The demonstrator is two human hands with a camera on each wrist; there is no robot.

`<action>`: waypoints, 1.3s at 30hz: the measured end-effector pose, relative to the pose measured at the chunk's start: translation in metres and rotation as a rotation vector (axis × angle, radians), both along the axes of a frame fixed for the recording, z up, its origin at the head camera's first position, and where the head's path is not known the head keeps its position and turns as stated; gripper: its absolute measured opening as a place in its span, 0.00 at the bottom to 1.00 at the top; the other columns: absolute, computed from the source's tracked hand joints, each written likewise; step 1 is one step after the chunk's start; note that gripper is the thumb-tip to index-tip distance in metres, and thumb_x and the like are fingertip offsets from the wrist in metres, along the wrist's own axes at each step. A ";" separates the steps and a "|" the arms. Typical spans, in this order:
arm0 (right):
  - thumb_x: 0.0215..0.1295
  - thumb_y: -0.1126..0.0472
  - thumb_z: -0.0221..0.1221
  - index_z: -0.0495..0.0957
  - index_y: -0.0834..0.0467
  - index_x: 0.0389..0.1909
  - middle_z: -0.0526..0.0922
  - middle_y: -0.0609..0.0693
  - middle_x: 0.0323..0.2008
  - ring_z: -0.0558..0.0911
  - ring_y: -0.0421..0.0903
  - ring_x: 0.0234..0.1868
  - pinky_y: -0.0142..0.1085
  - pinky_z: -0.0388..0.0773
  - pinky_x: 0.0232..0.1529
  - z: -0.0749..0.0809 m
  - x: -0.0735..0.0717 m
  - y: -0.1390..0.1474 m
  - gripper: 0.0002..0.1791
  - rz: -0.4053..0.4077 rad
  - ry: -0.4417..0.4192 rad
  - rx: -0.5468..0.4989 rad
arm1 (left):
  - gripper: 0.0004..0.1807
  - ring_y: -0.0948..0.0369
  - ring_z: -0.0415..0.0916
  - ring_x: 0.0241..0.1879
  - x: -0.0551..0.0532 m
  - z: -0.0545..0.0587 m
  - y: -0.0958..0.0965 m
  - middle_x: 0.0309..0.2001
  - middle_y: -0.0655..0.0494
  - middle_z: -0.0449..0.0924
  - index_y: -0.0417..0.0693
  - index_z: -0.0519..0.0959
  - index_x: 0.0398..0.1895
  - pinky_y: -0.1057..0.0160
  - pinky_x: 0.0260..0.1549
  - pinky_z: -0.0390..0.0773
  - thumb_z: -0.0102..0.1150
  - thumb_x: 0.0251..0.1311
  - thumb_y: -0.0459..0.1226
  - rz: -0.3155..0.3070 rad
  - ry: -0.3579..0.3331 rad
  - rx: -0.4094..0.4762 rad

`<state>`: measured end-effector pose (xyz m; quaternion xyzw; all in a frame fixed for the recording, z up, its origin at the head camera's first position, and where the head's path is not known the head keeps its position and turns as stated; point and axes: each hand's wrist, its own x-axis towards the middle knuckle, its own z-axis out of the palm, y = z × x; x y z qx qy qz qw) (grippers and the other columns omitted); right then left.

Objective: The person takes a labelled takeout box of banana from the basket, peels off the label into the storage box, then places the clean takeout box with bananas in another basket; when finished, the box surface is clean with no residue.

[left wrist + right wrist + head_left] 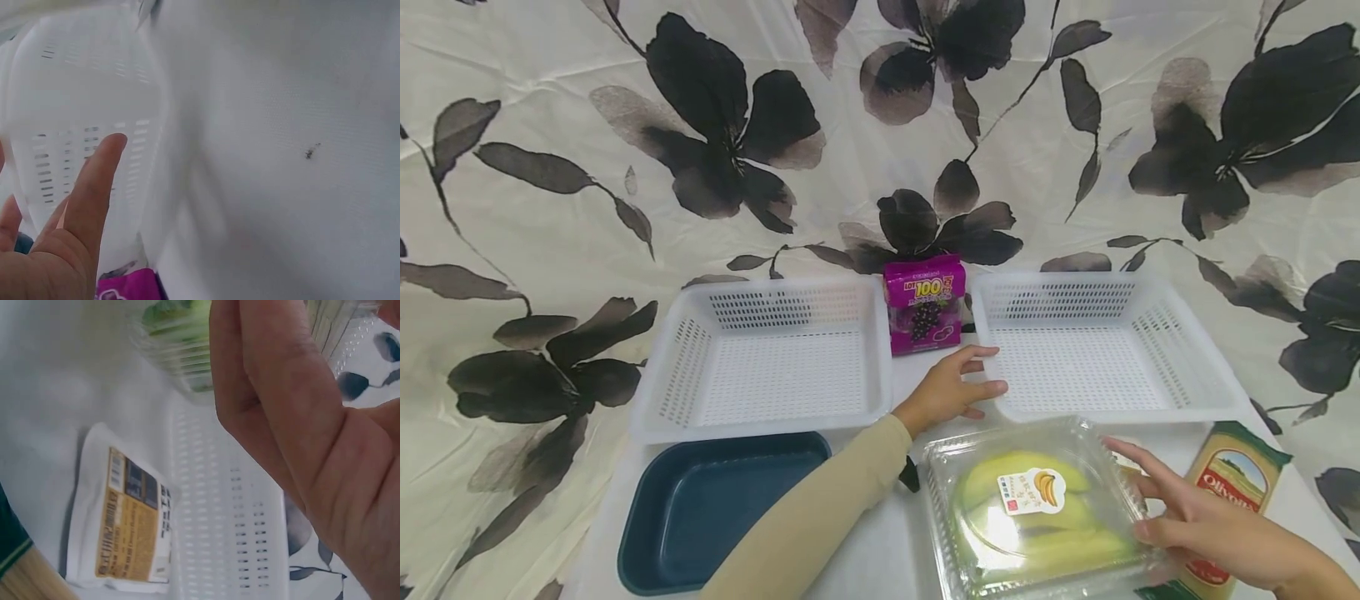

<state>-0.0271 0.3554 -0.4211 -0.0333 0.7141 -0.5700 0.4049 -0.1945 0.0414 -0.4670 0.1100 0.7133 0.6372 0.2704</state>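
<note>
In the head view my right hand [1213,525] holds the right side of a clear plastic box of bananas [1037,529], its thumb over the near edge and fingers along the side. The right wrist view shows part of this box [181,347] behind the fingers, above the table. My left hand [951,387] reaches to the left edge of the right white basket [1112,408], fingers spread, index fingertip at the rim. Whether it touches the rim I cannot tell. The left wrist view shows the left hand [69,244] with nothing gripped.
Another white basket [797,375] stands at left, a purple grape candy bag [925,308] between the two. A dark blue tray [715,508] lies in front. An Olivoila pasta packet [1243,471] lies at right, near a white packet with a yellow label [128,519].
</note>
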 end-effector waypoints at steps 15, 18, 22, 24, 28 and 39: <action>0.79 0.57 0.50 0.32 0.35 0.81 0.58 0.66 0.73 0.77 0.56 0.59 0.52 0.83 0.55 -0.010 0.009 -0.008 0.44 -0.050 -0.175 -0.055 | 0.36 0.52 0.77 0.64 -0.001 0.001 -0.002 0.73 0.47 0.69 0.67 0.72 0.71 0.53 0.40 0.89 0.74 0.58 0.47 -0.008 0.005 -0.056; 0.79 0.58 0.49 0.31 0.36 0.81 0.58 0.65 0.74 0.77 0.56 0.60 0.53 0.83 0.55 -0.014 0.010 -0.006 0.44 -0.062 -0.183 -0.068 | 0.35 0.52 0.76 0.66 -0.001 0.002 -0.003 0.74 0.47 0.68 0.68 0.73 0.70 0.53 0.40 0.89 0.74 0.58 0.47 -0.009 0.002 -0.055; 0.81 0.60 0.45 0.29 0.34 0.81 0.56 0.62 0.75 0.77 0.57 0.62 0.54 0.81 0.59 -0.021 0.013 -0.003 0.42 -0.080 -0.235 -0.185 | 0.36 0.52 0.74 0.67 0.000 0.002 -0.003 0.74 0.46 0.68 0.66 0.72 0.71 0.53 0.39 0.89 0.74 0.59 0.47 -0.012 0.002 -0.055; 0.82 0.59 0.44 0.30 0.32 0.80 0.57 0.59 0.74 0.76 0.56 0.63 0.55 0.80 0.61 -0.023 0.014 -0.003 0.41 -0.094 -0.264 -0.227 | 0.37 0.50 0.73 0.69 0.000 0.001 -0.003 0.74 0.46 0.68 0.65 0.72 0.72 0.54 0.39 0.89 0.74 0.59 0.47 -0.017 0.002 -0.054; 0.84 0.59 0.41 0.30 0.29 0.79 0.56 0.59 0.72 0.74 0.58 0.66 0.59 0.78 0.62 -0.028 0.012 -0.002 0.39 -0.110 -0.278 -0.295 | 0.37 0.48 0.69 0.71 0.001 0.000 -0.003 0.74 0.46 0.68 0.66 0.72 0.72 0.53 0.38 0.89 0.74 0.58 0.47 -0.021 0.011 -0.054; 0.83 0.61 0.42 0.27 0.30 0.79 0.56 0.65 0.71 0.77 0.57 0.62 0.56 0.81 0.60 -0.040 0.004 0.000 0.41 -0.056 -0.179 -0.288 | 0.33 0.50 0.72 0.70 -0.003 0.007 -0.002 0.74 0.46 0.68 0.75 0.73 0.68 0.55 0.35 0.89 0.73 0.58 0.49 -0.057 0.055 -0.137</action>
